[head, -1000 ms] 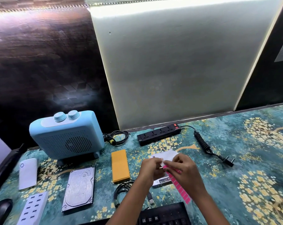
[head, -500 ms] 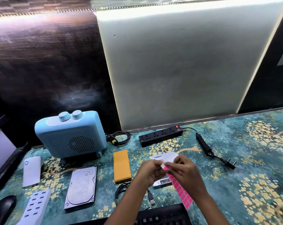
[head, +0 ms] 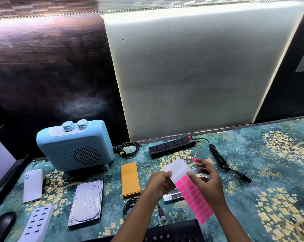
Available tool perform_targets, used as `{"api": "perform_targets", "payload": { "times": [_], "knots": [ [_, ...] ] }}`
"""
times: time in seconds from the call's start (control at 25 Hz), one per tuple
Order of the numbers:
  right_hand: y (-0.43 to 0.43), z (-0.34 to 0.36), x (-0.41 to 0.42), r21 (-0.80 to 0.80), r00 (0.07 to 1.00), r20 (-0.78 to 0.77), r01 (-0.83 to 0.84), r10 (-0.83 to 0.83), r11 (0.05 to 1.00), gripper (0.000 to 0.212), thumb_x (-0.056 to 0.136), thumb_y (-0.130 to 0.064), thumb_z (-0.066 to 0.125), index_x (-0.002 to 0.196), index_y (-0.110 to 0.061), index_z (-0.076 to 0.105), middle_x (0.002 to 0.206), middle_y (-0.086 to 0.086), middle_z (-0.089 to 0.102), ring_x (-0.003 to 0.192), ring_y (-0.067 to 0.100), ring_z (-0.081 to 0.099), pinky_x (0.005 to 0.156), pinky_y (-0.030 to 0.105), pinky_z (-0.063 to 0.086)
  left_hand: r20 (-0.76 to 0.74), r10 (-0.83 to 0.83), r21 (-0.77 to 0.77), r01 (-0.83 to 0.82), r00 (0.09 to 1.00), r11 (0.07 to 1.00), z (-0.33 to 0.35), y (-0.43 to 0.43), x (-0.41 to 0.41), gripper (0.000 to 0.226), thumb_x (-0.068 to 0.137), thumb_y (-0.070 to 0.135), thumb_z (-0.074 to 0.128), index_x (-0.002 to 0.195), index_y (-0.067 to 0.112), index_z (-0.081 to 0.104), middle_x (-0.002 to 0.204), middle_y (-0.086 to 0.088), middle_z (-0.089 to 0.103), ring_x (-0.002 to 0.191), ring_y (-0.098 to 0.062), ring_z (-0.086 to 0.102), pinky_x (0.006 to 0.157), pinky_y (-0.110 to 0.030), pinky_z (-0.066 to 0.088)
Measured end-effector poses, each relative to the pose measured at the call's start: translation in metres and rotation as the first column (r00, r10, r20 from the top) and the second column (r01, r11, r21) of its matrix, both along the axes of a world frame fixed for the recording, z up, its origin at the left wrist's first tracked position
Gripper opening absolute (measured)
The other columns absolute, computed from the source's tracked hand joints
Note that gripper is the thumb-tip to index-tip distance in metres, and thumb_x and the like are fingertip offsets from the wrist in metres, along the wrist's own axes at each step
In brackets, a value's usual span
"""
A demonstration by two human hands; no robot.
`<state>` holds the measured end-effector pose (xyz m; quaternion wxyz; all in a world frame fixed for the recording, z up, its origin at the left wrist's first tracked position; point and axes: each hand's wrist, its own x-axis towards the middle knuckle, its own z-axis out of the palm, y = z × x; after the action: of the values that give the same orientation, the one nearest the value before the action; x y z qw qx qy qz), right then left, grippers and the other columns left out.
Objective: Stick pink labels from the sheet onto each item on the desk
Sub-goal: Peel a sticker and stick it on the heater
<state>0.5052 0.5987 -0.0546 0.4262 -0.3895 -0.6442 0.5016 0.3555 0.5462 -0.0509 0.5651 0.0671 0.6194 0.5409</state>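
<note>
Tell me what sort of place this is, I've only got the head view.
Most likely a computer desk in a home or office: a keyboard at the near edge, a mouse at far left, and a power strip along the wall, all on a patterned desk mat.

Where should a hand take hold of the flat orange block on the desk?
Across its long side edges, near the middle, coming from above. The orange block lies flat, narrow and slab-like, with bare mat on both long sides.
</note>
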Motion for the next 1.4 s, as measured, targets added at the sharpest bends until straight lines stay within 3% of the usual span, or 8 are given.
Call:
{"api": "perform_targets", "payload": {
  "times": [0.2,0.32,0.48,0.6,0.76,0.92,1.16,1.4],
  "knots": [
    [0.003,-0.007,0.007,-0.148,0.990,0.122,-0.057,0.076,0.987,0.057,0.076,0.000,0.067,0.120,-0.029,0.045,0.089,0.007,0.070,0.073,0.030,0.066,0.064,0.035,0.054,-0.023,-0.067,0.030,0.068,0.997,0.997,-0.001,-0.002,0.007,0.013,0.093,0.013,0.048,0.081,0.008,0.050,0.054,-0.001,0.063,0.038,-0.012,0.058,0.059,-0.029,0.047],
    [0.007,-0.015,0.011,-0.127,0.965,0.264,0.027,0.007,0.992,0.055,0.076,0.000,0.065,0.117,-0.031,0.044,0.084,0.007,0.069,0.061,0.021,0.065,0.048,0.022,0.049,-0.115,-0.105,-0.009,0.104,0.988,0.994,-0.002,-0.006,0.007,0.011,0.093,0.019,0.048,0.085,0.018,0.055,0.080,0.002,0.066,0.063,-0.013,0.065,0.064,-0.027,0.042],
    [0.023,-0.034,0.022,-0.151,0.921,0.368,0.197,-0.130,0.969,0.054,0.074,0.003,0.066,0.117,-0.024,0.048,0.085,0.010,0.066,0.061,0.029,0.062,0.051,0.031,0.047,-0.178,-0.129,-0.045,0.123,0.975,0.991,-0.011,-0.013,-0.003,0.009,0.093,0.024,0.049,0.092,0.022,0.057,0.094,0.004,0.067,0.080,-0.016,0.063,0.068,-0.026,0.041],
    [0.032,-0.046,0.033,-0.075,0.872,0.439,0.275,-0.215,0.959,0.053,0.074,0.009,0.064,0.120,-0.013,0.049,0.092,0.018,0.067,0.064,0.026,0.057,0.049,0.026,0.040,-0.178,-0.117,-0.051,0.110,0.977,0.993,-0.012,-0.015,-0.008,0.011,0.093,0.023,0.049,0.089,0.021,0.059,0.091,0.005,0.069,0.080,-0.016,0.064,0.071,-0.028,0.040],
    [0.038,-0.063,0.038,0.064,0.782,0.574,0.251,-0.241,0.966,0.051,0.072,0.013,0.058,0.117,-0.011,0.053,0.097,0.021,0.064,0.072,0.033,0.058,0.057,0.034,0.043,-0.190,-0.112,-0.032,0.107,0.975,0.994,-0.011,-0.018,-0.011,0.013,0.094,0.021,0.048,0.094,0.018,0.060,0.090,0.004,0.069,0.083,-0.019,0.065,0.080,-0.033,0.041],
    [0.036,-0.069,0.033,0.237,0.665,0.680,0.199,-0.308,0.951,0.051,0.068,0.016,0.059,0.114,-0.007,0.057,0.106,0.022,0.061,0.092,0.037,0.056,0.070,0.041,0.046,-0.190,-0.108,-0.029,0.104,0.976,0.994,-0.008,-0.024,-0.016,0.015,0.095,0.020,0.046,0.093,0.018,0.060,0.091,0.004,0.069,0.083,-0.019,0.065,0.075,-0.031,0.041],
    [0.009,-0.045,-0.013,0.090,0.861,0.476,0.154,-0.179,0.984,0.048,0.074,0.005,0.064,0.118,-0.010,0.053,0.119,0.017,0.054,0.107,0.034,0.053,0.086,0.040,0.045,-0.264,0.036,0.017,-0.033,0.964,0.999,-0.007,-0.044,-0.036,0.007,0.090,0.015,0.055,0.095,0.016,0.060,0.106,-0.005,0.066,0.090,-0.023,0.063,0.079,-0.034,0.040],
    [-0.043,-0.014,-0.090,0.175,0.925,0.371,0.009,-0.075,0.985,0.053,0.073,0.001,0.067,0.121,-0.014,0.050,0.122,0.004,0.051,0.114,0.020,0.047,0.094,0.026,0.033,-0.262,0.218,0.127,-0.191,0.940,0.973,-0.003,-0.077,-0.079,0.009,0.091,0.012,0.053,0.090,0.019,0.058,0.099,-0.004,0.066,0.086,-0.020,0.062,0.078,-0.034,0.038]
  ]
}}
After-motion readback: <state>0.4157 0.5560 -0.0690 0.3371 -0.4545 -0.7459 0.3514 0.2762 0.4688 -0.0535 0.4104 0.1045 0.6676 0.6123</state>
